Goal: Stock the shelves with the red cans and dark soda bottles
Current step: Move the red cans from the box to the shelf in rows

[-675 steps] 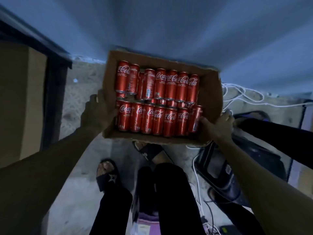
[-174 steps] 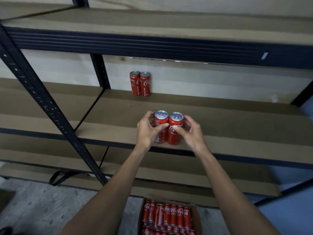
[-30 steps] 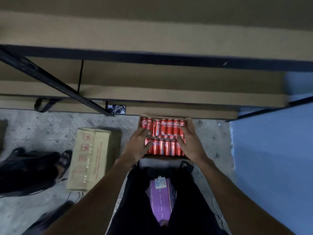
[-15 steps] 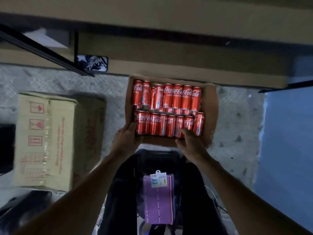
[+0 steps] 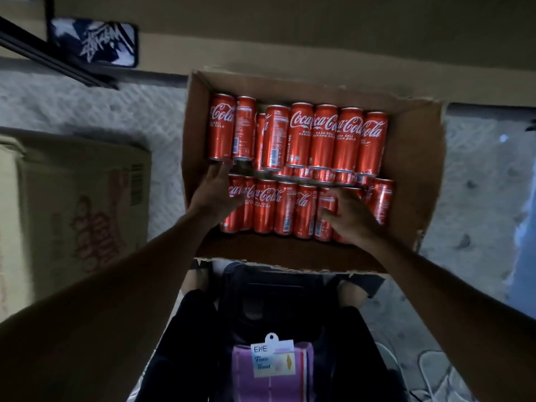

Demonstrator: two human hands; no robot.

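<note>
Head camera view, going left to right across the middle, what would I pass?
In order: closed cardboard box → left hand → right hand, both hands over the red cans → open box's right wall → blue surface at the edge.

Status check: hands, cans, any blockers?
Left hand open, touching near-row cans. Right hand curled round one can there. Cardboard box holds plenty more. No obstruction.

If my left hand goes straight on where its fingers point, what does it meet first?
Likely the leftmost far-row can, at its near end; the left hand looks close, depth unclear.
</note>
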